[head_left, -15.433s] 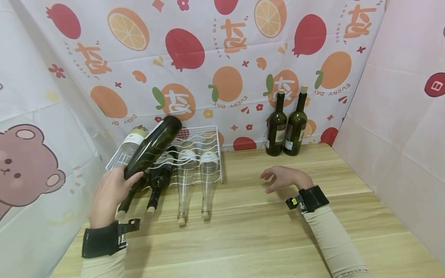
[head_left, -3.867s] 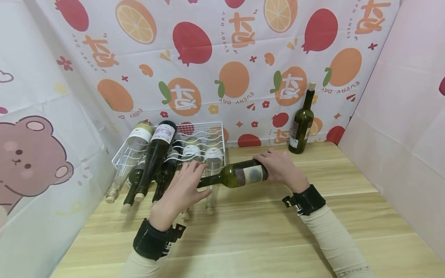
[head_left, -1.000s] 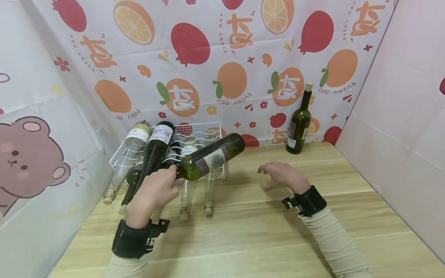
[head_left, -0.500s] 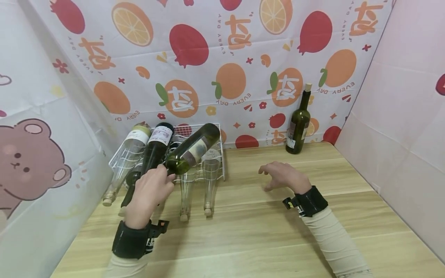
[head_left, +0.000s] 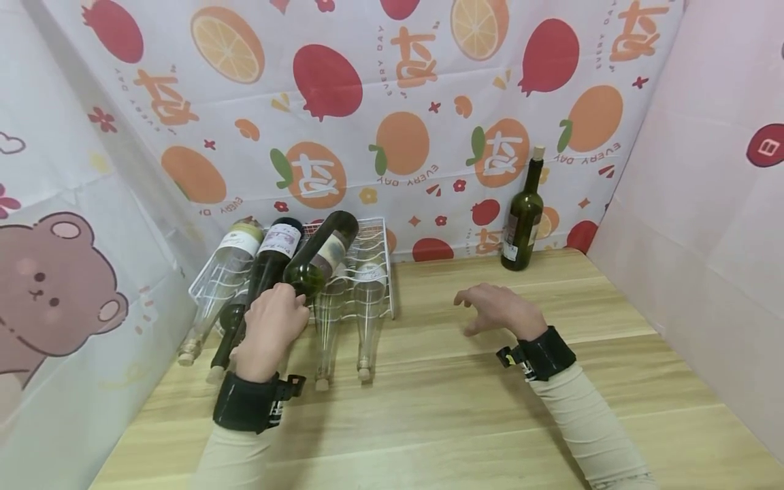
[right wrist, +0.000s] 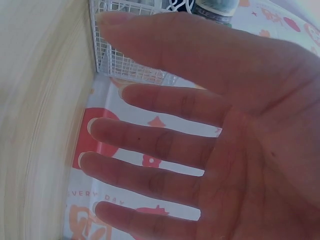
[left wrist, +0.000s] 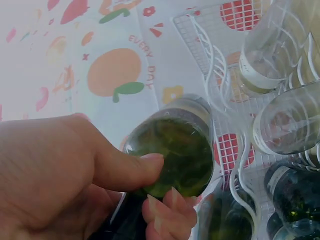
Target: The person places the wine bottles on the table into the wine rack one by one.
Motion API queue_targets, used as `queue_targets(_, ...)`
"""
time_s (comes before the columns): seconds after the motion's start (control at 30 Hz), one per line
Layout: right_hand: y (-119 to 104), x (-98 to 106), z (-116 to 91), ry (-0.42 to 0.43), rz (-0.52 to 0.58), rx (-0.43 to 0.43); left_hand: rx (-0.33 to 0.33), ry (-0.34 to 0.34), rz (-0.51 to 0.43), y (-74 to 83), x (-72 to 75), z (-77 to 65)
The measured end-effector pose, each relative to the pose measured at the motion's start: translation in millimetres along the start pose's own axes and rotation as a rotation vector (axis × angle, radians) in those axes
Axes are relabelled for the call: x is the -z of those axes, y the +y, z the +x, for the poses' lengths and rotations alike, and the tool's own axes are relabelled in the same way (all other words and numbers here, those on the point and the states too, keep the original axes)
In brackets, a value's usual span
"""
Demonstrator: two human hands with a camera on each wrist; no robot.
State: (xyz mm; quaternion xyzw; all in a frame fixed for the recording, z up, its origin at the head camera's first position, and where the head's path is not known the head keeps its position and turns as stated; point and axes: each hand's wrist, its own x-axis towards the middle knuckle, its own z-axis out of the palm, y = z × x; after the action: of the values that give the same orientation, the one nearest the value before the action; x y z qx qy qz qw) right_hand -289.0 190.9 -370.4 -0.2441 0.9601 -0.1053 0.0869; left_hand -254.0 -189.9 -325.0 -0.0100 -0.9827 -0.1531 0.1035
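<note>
My left hand (head_left: pixel 275 330) grips a green wine bottle (head_left: pixel 327 252) around its neck and shoulder. The bottle slants over the white wire rack (head_left: pixel 390 272), base up toward the back wall and neck toward me; the hand hides its neck. In the left wrist view, thumb and fingertips close on the bottle's shoulder (left wrist: pixel 185 155) beside the rack's wavy wires. A dark bottle with a pale purple label (head_left: pixel 282 239) lies just left of it on the rack's upper level. My right hand (head_left: pixel 499 312) hovers over the table, fingers relaxed and holding nothing.
Two clear corked bottles, one of them a bottle (head_left: pixel 370 299) at the right, lie in the lower rack. At the far left lies a clear bottle with a white label (head_left: pixel 239 241). Another green bottle (head_left: pixel 523 224) stands upright against the patterned cloth on the wooden table (head_left: pixel 441 408).
Earlier, two bottles stood at the right; one remains standing. Both hands were at the green bottle; the right has let go, and the left has carried it leftward, turning its base toward the back.
</note>
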Motion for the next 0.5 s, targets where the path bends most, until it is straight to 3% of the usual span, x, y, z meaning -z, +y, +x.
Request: queue_targets(0.5,1.3,-0.8,0.5,-0.021,0.021,-0.031,0.022,-0.005,-0.006,5.4,-18.4,10.8)
